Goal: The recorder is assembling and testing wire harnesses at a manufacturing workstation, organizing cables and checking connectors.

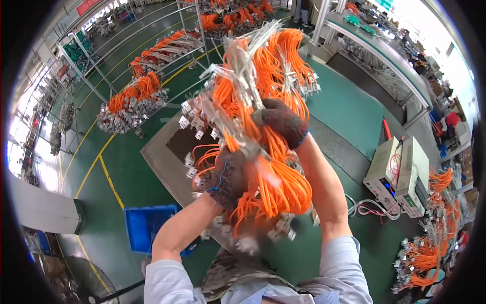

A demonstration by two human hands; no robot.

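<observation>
Both my hands wear dark knit gloves and are closed on a thick bundle of orange cables [286, 190] above the table's near edge. My left hand [230, 177] wraps the bundle at its left side. Farther up and to the right, my right hand [284, 123] grips it beside pale, clear-looking wrapping strips [245, 71]. The bundle's lower end is looped; pale connectors below it are blurred. Behind lie more orange cable bundles [291, 48], with white and metallic connectors [188, 114] sticking out at the left. My fingertips are partly hidden among the cables.
A green-topped table [349, 109] extends to the right, with two boxy instruments [387, 164] and a red-handled tool [387, 129] on it. A blue bin [130, 230] stands on the floor at left. Racks hold orange cables [136, 93] behind; more cables [422, 253] hang at lower right.
</observation>
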